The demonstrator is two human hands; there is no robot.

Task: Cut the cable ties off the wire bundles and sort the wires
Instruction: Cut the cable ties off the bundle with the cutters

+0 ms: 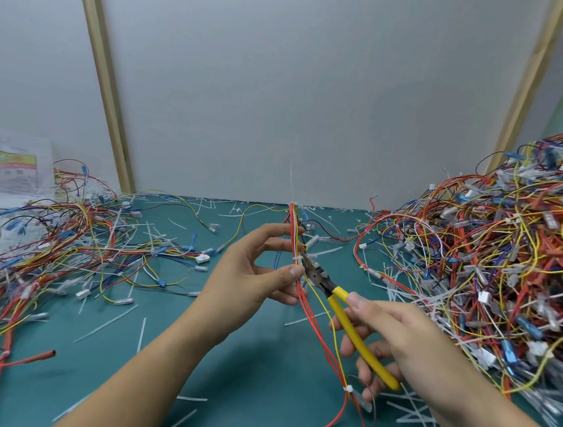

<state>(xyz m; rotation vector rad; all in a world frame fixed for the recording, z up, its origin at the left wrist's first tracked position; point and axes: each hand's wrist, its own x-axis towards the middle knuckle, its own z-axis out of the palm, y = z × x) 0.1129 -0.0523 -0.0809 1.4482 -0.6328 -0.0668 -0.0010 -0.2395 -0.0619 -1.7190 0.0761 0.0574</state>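
My left hand [256,271] pinches an upright wire bundle [294,227] of red, yellow and white wires between thumb and fingers, above the green mat. A white cable tie [296,259] wraps the bundle just above my thumb. My right hand [394,338] grips yellow-handled cutters [355,325], whose dark jaws touch the bundle at that tie. A second white tie [348,389] sits lower on the same wires, which trail down toward the frame's bottom edge.
A tall heap of tied wire bundles [503,262] fills the right side. Loose wires [54,247] spread over the left of the green mat [228,376]. Cut tie pieces [106,322] litter the mat. A clear plastic bag [10,167] stands at far left. A grey wall closes the back.
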